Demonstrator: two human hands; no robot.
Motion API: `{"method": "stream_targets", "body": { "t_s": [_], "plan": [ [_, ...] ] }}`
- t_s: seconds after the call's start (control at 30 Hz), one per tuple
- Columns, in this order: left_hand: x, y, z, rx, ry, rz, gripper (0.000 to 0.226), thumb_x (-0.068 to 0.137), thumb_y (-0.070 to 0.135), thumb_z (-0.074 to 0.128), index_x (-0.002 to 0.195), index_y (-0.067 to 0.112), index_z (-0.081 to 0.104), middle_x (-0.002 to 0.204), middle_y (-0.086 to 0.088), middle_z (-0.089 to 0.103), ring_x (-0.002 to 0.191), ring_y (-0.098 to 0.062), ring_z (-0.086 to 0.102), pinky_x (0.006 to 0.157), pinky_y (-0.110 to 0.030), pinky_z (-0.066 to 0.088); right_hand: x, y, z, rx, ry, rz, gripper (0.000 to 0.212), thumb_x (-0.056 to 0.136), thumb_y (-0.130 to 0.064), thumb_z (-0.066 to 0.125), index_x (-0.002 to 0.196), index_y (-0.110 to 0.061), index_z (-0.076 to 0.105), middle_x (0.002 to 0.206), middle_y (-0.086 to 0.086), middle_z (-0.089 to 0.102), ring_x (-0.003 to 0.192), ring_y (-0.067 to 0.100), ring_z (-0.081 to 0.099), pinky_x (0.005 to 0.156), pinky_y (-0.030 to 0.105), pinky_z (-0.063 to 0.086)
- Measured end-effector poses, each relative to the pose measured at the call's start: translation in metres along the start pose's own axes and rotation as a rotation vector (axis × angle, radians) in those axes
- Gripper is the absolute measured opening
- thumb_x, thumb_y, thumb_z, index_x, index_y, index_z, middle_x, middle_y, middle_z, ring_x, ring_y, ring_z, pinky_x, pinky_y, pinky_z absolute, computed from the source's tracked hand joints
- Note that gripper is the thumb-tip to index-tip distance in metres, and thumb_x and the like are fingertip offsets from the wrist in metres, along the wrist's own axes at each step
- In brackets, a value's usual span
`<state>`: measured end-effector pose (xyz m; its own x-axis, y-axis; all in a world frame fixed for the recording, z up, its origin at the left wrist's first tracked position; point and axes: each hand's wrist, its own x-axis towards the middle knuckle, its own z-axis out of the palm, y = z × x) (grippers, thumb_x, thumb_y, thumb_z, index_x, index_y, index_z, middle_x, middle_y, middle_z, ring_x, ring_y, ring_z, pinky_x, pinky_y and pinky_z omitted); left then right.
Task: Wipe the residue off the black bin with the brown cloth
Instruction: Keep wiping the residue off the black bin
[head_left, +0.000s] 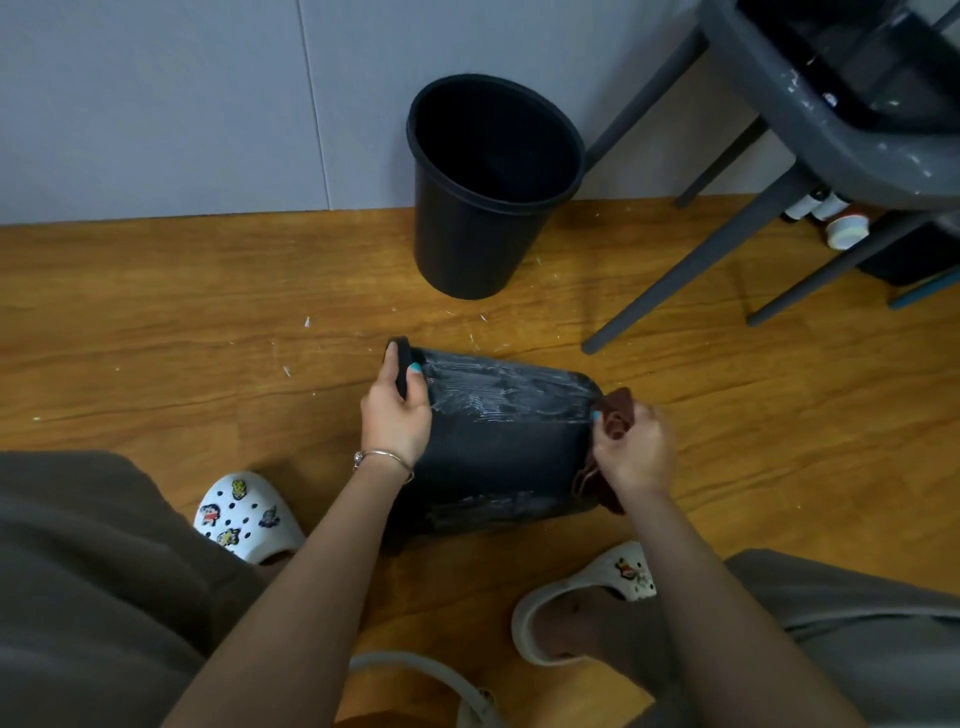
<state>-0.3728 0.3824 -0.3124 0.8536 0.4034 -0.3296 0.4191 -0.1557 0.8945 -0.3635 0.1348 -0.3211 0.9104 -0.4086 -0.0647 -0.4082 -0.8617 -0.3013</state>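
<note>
A black bin (498, 457) lies on its side on the wooden floor between my feet, with white streaky residue across its upper side and along its lower edge. My left hand (396, 415) grips the bin's rim at its left end, thumb over the edge. My right hand (631, 449) holds a bunched brown cloth (618, 415) against the bin's right end, at its base. Part of the cloth hangs below my palm.
A second black bin (488, 192) stands upright by the grey wall behind. A grey chair (779, 197) with slanted legs stands at the right, with small bottles (841, 223) under it. White flecks dot the floor (208, 322). My white clogs (249, 514) flank the lying bin.
</note>
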Motion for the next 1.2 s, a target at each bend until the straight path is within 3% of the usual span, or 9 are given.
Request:
{"method": "stream_targets", "body": {
  "t_s": [0.07,0.2,0.43,0.53,0.63,0.73,0.87,1.1,1.2],
  "plan": [
    [0.000,0.000,0.001,0.004,0.000,0.000,0.049,0.101,0.019,0.040,0.148,0.011,0.031,0.089,0.011,0.057,0.071,0.005,0.043,0.062,0.006,0.030,-0.010,-0.020,0.004,-0.024,-0.008,0.007,0.035,0.087,-0.032,0.066,0.113,-0.009,0.059,0.116,0.011,0.052,0.098,0.028,0.057,0.073,0.031,0.046],
    [-0.001,-0.003,-0.002,-0.004,-0.017,0.001,0.048,0.101,0.019,0.040,0.148,0.013,0.030,0.133,-0.010,0.054,0.109,-0.010,0.047,0.076,0.001,0.024,-0.034,-0.038,0.013,0.027,-0.089,-0.235,0.042,0.084,-0.035,0.068,0.119,-0.013,0.060,0.113,0.006,0.052,0.096,0.025,0.058,0.076,0.032,0.051],
    [-0.008,-0.002,-0.002,-0.024,-0.017,0.027,0.048,0.101,0.019,0.041,0.148,0.012,0.031,0.125,-0.007,0.056,0.101,-0.005,0.054,0.080,-0.004,0.025,0.000,-0.008,-0.002,-0.004,-0.047,-0.002,0.036,0.087,-0.035,0.066,0.111,-0.009,0.060,0.110,0.009,0.053,0.101,0.029,0.057,0.079,0.035,0.051],
    [-0.010,-0.006,-0.004,-0.020,-0.010,0.031,0.048,0.101,0.019,0.040,0.148,0.013,0.030,0.125,-0.006,0.057,0.115,-0.018,0.052,0.081,-0.006,0.027,-0.030,-0.033,0.009,0.001,-0.054,-0.105,0.039,0.086,-0.033,0.066,0.117,-0.010,0.058,0.113,0.009,0.051,0.099,0.027,0.057,0.076,0.033,0.049],
    [-0.012,-0.008,-0.005,-0.021,-0.017,0.031,0.049,0.101,0.018,0.040,0.149,0.013,0.029,0.102,0.012,0.052,0.088,0.003,0.049,0.074,-0.003,0.027,-0.046,-0.032,0.017,0.045,-0.089,-0.283,0.044,0.086,-0.037,0.066,0.121,-0.012,0.059,0.110,0.006,0.052,0.094,0.024,0.057,0.076,0.032,0.050],
    [-0.012,-0.008,-0.003,-0.005,-0.008,0.016,0.049,0.101,0.018,0.040,0.149,0.014,0.029,0.080,0.022,0.041,0.062,0.012,0.040,0.068,-0.001,0.029,-0.027,-0.005,0.007,0.034,-0.083,-0.193,0.042,0.088,-0.040,0.064,0.117,-0.011,0.060,0.110,0.007,0.055,0.096,0.024,0.058,0.074,0.029,0.047],
    [-0.012,-0.006,-0.004,0.005,-0.007,0.025,0.049,0.101,0.020,0.040,0.149,0.015,0.029,0.078,0.020,0.042,0.062,0.008,0.038,0.060,0.004,0.032,-0.015,0.001,-0.002,0.032,-0.031,0.031,0.034,0.088,-0.032,0.065,0.112,-0.008,0.059,0.111,0.009,0.053,0.101,0.027,0.057,0.074,0.029,0.043],
    [-0.014,-0.005,-0.009,0.022,-0.006,0.050,0.049,0.101,0.017,0.040,0.148,0.011,0.028,0.081,0.022,0.042,0.065,0.008,0.048,0.063,0.001,0.035,-0.061,-0.045,0.017,0.073,-0.118,-0.307,0.042,0.086,-0.040,0.065,0.120,-0.016,0.058,0.109,0.001,0.049,0.092,0.021,0.057,0.071,0.029,0.048],
    [-0.014,-0.004,-0.007,0.009,-0.006,0.041,0.049,0.101,0.018,0.040,0.148,0.012,0.029,0.079,0.023,0.039,0.061,0.013,0.043,0.068,-0.003,0.035,-0.032,-0.014,0.006,0.043,-0.085,-0.082,0.039,0.088,-0.045,0.061,0.114,-0.016,0.057,0.106,0.002,0.052,0.095,0.023,0.058,0.075,0.035,0.053]
  ]
}}
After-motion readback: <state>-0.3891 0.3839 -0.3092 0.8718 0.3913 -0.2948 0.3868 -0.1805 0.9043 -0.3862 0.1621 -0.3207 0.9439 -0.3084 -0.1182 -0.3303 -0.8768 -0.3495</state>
